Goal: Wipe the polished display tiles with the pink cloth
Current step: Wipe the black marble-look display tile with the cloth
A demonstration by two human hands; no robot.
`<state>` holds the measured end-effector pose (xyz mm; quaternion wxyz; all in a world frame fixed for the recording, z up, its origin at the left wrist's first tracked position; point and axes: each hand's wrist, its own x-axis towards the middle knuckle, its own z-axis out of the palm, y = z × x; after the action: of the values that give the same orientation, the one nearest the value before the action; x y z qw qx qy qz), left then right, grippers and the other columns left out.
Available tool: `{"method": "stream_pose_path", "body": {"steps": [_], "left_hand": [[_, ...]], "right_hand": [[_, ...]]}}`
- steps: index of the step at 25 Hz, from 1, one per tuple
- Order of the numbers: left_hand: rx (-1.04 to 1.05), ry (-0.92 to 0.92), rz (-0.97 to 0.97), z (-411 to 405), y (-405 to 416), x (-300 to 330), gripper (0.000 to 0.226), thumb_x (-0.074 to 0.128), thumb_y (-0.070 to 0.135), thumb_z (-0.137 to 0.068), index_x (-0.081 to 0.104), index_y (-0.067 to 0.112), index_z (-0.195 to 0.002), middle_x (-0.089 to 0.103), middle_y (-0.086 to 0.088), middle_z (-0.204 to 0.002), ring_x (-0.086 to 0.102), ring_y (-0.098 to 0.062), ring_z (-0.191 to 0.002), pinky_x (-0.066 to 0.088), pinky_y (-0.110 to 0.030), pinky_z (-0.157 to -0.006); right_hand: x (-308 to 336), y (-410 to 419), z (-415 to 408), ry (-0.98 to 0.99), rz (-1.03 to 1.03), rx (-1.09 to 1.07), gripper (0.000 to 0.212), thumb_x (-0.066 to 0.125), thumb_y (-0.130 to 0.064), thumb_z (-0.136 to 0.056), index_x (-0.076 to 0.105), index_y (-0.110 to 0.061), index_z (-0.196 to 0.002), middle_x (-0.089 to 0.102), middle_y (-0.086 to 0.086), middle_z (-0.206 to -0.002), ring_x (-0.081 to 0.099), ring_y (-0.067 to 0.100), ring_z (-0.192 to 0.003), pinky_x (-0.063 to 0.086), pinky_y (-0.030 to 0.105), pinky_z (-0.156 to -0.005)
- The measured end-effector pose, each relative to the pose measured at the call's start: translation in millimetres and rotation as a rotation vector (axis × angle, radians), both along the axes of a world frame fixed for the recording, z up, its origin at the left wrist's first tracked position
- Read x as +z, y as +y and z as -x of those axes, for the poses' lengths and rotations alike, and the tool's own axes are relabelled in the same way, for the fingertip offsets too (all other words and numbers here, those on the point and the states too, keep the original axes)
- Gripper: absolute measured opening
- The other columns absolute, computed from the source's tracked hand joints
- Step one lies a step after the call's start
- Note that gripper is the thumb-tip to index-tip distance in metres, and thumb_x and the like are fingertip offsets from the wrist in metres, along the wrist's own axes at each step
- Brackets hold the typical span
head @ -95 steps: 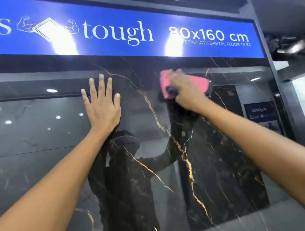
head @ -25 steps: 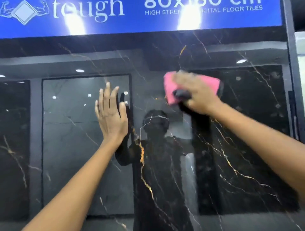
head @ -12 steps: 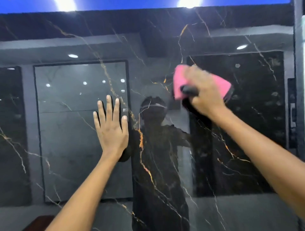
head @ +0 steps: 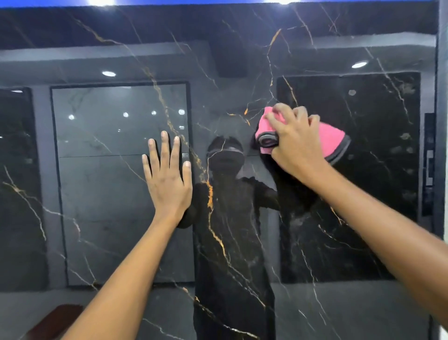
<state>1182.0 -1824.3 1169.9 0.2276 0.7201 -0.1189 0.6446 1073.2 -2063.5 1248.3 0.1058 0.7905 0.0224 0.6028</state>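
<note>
A large polished black display tile (head: pixel 242 254) with gold and white veins fills the view, upright in front of me. My left hand (head: pixel 167 179) lies flat against it with fingers straight and spread, left of centre. My right hand (head: pixel 294 143) presses a pink cloth (head: pixel 331 137) with a grey edge onto the tile at the upper right, fingers curled over the bunched fabric. The glossy surface mirrors a person, ceiling lights and other tile panels.
A dark frame post (head: pixel 442 121) borders the tile on the right. A strip of blue signboard (head: pixel 218 2) runs along the top edge. A reddish-brown shape (head: pixel 55 320) shows in the lower left corner of the tile.
Both hands have slid down the tile since the earliest frame, the cloth moving with the right hand. The view has tilted down, so the blue sign is almost out of sight.
</note>
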Motion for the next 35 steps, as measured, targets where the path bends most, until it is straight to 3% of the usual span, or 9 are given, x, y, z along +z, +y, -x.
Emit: {"method": "stream_pose_path", "body": {"steps": [5,10,13,15,20,24,26,32,35], "left_hand": [[-0.011,0.005,-0.007,0,0,-1,0.056,0.031,0.034,-0.1,0.024,0.023,-0.155,0.013,0.0,-0.163,0.004,-0.026,-0.151,0.003,-0.045,-0.121],[-0.008,-0.008,0.001,-2,0,0,0.056,0.031,0.033,-0.099,0.026,0.022,-0.154,0.015,-0.001,-0.163,0.006,-0.027,-0.151,0.005,-0.046,-0.121],[-0.004,-0.012,0.002,-1,0,0,0.056,0.032,0.033,-0.099,0.025,0.022,-0.154,0.015,-0.001,-0.163,0.007,-0.027,-0.15,0.006,-0.047,-0.121],[-0.004,-0.014,-0.001,-2,0,-1,0.056,0.033,0.032,-0.099,0.025,0.022,-0.154,0.016,-0.002,-0.163,0.008,-0.028,-0.15,0.007,-0.047,-0.121],[0.007,-0.017,-0.008,-3,0,-1,0.056,0.033,0.032,-0.1,0.025,0.022,-0.154,0.014,-0.001,-0.163,0.006,-0.027,-0.15,0.005,-0.046,-0.121],[-0.003,-0.008,0.0,-1,1,1,0.055,0.032,0.033,-0.1,0.025,0.022,-0.154,0.014,-0.001,-0.163,0.006,-0.027,-0.151,0.004,-0.045,-0.121],[-0.005,-0.01,-0.004,0,0,0,0.055,0.032,0.032,-0.101,0.025,0.021,-0.154,0.014,-0.002,-0.163,0.006,-0.028,-0.15,0.004,-0.045,-0.121],[0.009,-0.024,0.001,-2,-1,-1,0.056,0.034,0.031,-0.101,0.025,0.021,-0.154,0.015,-0.002,-0.163,0.006,-0.028,-0.15,0.003,-0.045,-0.121],[0.001,-0.016,-0.001,0,-1,0,0.055,0.035,0.03,-0.101,0.026,0.02,-0.154,0.016,-0.003,-0.163,0.007,-0.028,-0.15,0.004,-0.046,-0.121]], "right_hand": [[-70,11,-7,0.194,0.623,0.069,0.069,0.071,-0.024,-0.053,0.062,-0.012,-0.12,0.06,0.004,-0.122,0.053,0.029,-0.098,0.033,0.039,-0.078],[3,5,-10,-0.036,0.04,0.068,0.069,0.08,-0.026,-0.054,0.062,-0.009,-0.119,0.06,0.006,-0.121,0.052,0.031,-0.097,0.025,0.038,-0.076],[-85,29,-12,0.221,0.609,0.18,0.067,0.074,-0.026,-0.054,0.063,-0.011,-0.118,0.059,0.002,-0.124,0.049,0.028,-0.103,0.031,0.039,-0.083],[-43,7,-7,0.243,0.762,0.187,0.059,0.066,-0.021,-0.057,0.065,-0.015,-0.116,0.062,0.002,-0.12,0.054,0.028,-0.101,0.036,0.039,-0.084],[59,-19,-8,-0.069,-0.112,0.25,0.062,0.056,-0.023,-0.064,0.061,-0.013,-0.125,0.057,0.009,-0.127,0.048,0.038,-0.116,0.034,0.045,-0.095],[-134,7,-15,0.187,0.527,0.34,0.067,0.056,-0.018,-0.059,0.053,-0.018,-0.127,0.055,0.001,-0.13,0.041,0.031,-0.118,0.033,0.043,-0.095],[-144,-14,-13,0.335,0.838,0.268,0.068,0.048,-0.02,-0.062,0.054,-0.022,-0.13,0.054,-0.004,-0.133,0.041,0.026,-0.12,0.03,0.041,-0.101],[-17,-26,-16,-0.092,-0.087,0.263,0.064,0.066,-0.021,-0.055,0.062,-0.012,-0.118,0.057,0.008,-0.127,0.045,0.031,-0.112,0.028,0.036,-0.089],[-134,2,-17,0.178,0.385,0.293,0.077,0.069,-0.016,-0.047,0.055,-0.015,-0.123,0.056,0.006,-0.129,0.04,0.03,-0.117,0.029,0.039,-0.091]]}}
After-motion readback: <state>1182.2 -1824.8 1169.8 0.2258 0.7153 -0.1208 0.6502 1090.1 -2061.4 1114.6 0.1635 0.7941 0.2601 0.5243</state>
